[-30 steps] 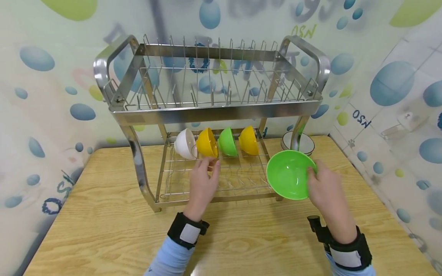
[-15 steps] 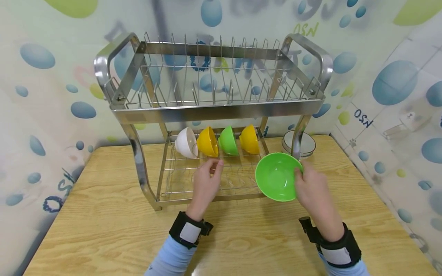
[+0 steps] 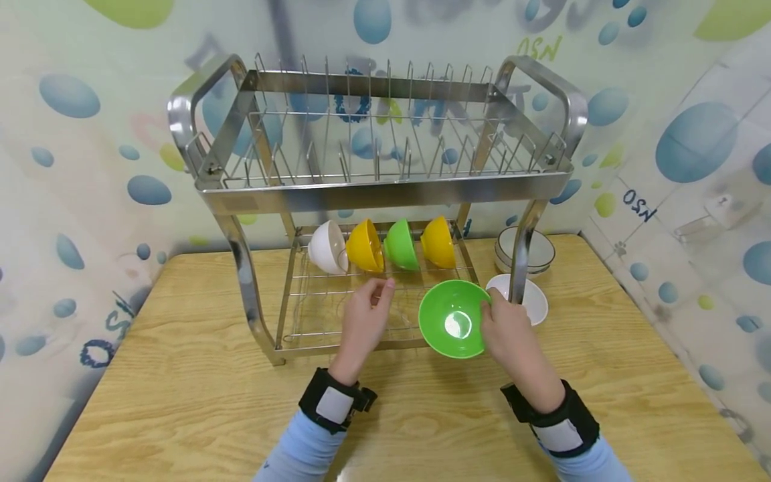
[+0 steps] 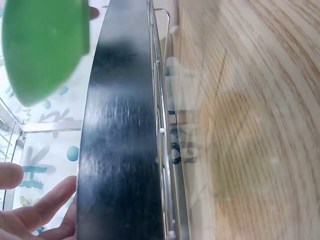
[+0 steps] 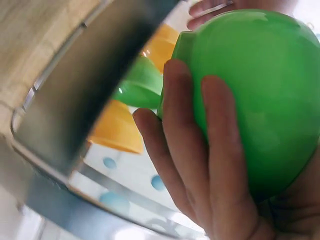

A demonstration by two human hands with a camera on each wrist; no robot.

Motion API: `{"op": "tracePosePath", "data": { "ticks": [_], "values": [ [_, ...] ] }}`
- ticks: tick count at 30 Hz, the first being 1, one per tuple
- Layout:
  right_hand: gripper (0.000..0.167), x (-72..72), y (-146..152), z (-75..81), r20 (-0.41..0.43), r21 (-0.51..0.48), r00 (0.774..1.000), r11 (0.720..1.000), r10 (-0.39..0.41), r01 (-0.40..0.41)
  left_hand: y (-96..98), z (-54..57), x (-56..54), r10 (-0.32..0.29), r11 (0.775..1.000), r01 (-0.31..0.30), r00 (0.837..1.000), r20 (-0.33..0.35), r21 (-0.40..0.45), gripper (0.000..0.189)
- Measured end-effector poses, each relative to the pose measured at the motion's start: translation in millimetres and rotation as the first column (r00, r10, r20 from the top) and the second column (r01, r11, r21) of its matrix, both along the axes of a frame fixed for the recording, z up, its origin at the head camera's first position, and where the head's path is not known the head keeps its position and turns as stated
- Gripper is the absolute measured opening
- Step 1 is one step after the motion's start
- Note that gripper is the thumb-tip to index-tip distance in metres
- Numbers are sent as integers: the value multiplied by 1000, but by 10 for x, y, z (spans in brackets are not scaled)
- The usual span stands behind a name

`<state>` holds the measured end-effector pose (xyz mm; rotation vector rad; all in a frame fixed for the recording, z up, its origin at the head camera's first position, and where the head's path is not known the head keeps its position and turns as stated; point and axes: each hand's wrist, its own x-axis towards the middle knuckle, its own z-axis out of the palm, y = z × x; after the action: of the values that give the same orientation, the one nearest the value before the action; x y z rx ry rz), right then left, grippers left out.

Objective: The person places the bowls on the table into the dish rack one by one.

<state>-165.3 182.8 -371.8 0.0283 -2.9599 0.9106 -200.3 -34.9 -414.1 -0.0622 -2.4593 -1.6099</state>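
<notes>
My right hand (image 3: 508, 335) grips a green bowl (image 3: 453, 320) by its rim, thumb over the edge and fingers along the outside. The bowl tilts with its hollow facing me, at the front right of the rack's lower shelf. In the right wrist view the fingers (image 5: 225, 130) lie along the green bowl's (image 5: 265, 85) outer wall. My left hand (image 3: 364, 314) hovers over the lower shelf with relaxed fingers, holding nothing. Just behind it a white bowl (image 3: 327, 248), a yellow bowl (image 3: 364, 246), another green bowl (image 3: 400, 246) and a second yellow bowl (image 3: 438, 243) stand on edge in a row.
A two-tier metal dish rack (image 3: 385, 194) stands on the wooden table (image 3: 181, 402), its upper tier lined with upright wires. Behind its right front leg sit a white bowl (image 3: 536, 301) and a stack of dark-rimmed white dishes (image 3: 539, 249). Patterned walls enclose the back and right.
My right hand has carried the green bowl leftward, to the front of the lower shelf, uncovering a white bowl behind it. The left hand has shifted slightly right.
</notes>
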Motion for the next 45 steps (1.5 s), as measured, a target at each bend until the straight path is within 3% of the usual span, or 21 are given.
{"op": "tracePosePath", "data": {
  "ticks": [11, 17, 25, 45],
  "values": [
    [37, -143, -135, -103, -32, 41, 999, 999, 25, -24, 11, 10, 23, -17, 1000, 17, 1000, 11, 0, 37],
    [38, -196, -212, -104, 16, 3, 1000, 1000, 15, -15, 20, 7, 29, -36, 999, 36, 999, 28, 12, 39],
    [39, -223, -292, -108, -24, -3, 999, 999, 41, -41, 29, 10, 43, -40, 998, 38, 997, 58, 46, 43],
    [37, -254, -364, -67, 24, -53, 998, 997, 50, -48, 24, -25, 50, -81, 995, 77, 994, 72, 63, 46]
  ]
}}
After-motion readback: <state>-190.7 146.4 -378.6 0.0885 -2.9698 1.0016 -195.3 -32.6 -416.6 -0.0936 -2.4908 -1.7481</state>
